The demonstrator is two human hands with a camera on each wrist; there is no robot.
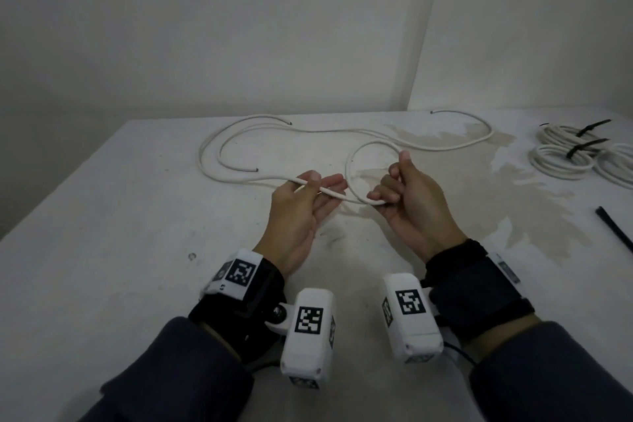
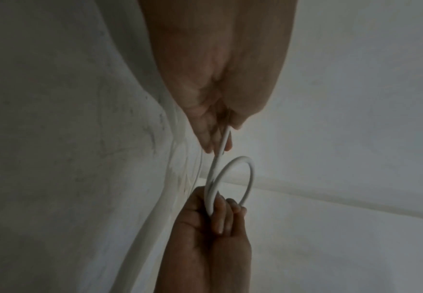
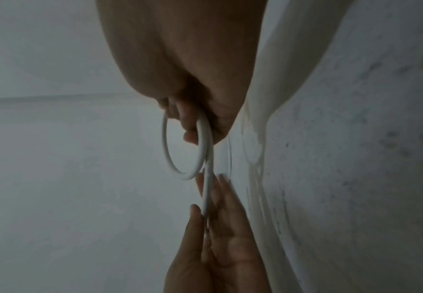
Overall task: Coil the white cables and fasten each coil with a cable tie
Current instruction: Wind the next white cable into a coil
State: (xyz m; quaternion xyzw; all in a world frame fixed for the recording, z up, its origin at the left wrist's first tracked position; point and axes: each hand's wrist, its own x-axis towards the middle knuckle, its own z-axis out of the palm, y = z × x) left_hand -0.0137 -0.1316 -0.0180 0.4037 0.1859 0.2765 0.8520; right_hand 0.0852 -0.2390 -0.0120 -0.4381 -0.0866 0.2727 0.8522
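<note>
two loose white cables (image 1: 455,144), three tied coils (image 1: 561,161), one loose cable tie (image 1: 616,228)

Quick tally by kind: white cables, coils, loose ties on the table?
Uncoiled cables: 2 (one held, one lying)
Coils: 3, last one cut off by the frame edge
Loose ties: 1
Total: 6

White table (image 1: 102,216) with brownish stain patches (image 1: 513,181) on right half, dark scuffs near centre. Plain white walls (image 1: 239,27) behind, meeting at a corner right of centre.
</note>
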